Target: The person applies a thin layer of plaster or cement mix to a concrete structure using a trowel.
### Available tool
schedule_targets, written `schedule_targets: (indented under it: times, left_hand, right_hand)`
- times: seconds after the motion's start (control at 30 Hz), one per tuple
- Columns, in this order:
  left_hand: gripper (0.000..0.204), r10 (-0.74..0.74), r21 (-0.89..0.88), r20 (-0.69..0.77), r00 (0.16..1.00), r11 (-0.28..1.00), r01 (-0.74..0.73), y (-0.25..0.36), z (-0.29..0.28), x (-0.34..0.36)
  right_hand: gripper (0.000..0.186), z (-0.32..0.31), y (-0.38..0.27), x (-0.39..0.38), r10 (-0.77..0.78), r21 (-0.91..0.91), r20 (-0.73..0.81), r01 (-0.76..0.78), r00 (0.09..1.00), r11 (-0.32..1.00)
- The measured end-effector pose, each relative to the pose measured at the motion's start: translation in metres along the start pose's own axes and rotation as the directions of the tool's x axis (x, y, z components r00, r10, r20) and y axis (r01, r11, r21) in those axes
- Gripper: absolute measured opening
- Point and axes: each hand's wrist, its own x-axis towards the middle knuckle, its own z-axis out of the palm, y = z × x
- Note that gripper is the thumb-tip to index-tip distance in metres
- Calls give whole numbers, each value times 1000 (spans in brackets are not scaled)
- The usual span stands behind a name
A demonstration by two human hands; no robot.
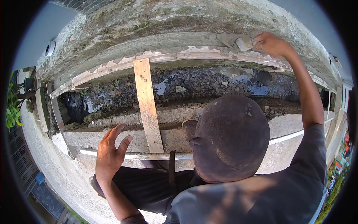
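Note:
At upper right, my right hand (271, 45) grips a trowel (244, 43) against the wet grey mortar band (195, 39) along the weathered wall (156, 20). A long, mortar-spattered wooden board (171, 52) edges the band. My left hand (111, 151) is raised at lower left with fingers apart, holding nothing. Just right of it a light plank (144, 97) spans the dark, wet drain channel (201, 84) from the upper board to the near concrete lip (93, 138).
My bent, dark-clad knee (231, 138) fills the lower middle, a shoe tip (187, 130) beside it. Short braces (56, 112) cross the channel's left end. A round white pipe opening (50, 48) sticks out at upper left. Leafy plants (13, 108) grow at far left.

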Motion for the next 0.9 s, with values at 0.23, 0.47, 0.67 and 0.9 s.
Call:
schedule_targets:
  times: [0.23, 0.47, 0.67, 0.9]
  left_hand:
    - [43, 39, -60, 88, 995, 998, -33, -13, 14, 36]
    - [47, -20, -64, 94, 995, 998, 26, -23, 20, 55]
    - [47, 34, -35, 116, 993, 999, -30, -10, 15, 49]
    - [48, -5, -197, 132, 991, 980, 31, -16, 23, 65]
  right_hand:
    - [25, 1, -66, -12, -245, -162, -262, 208, 934, 965]
    - [27, -5, -70, 10, -89, -418, -104, 38, 991, 907]
    - [29, -11, -1, -38, -13, -353, -228, -70, 974, 933]
    - [32, 27, -22, -24, -71, -327, -264, -20, 962, 945]
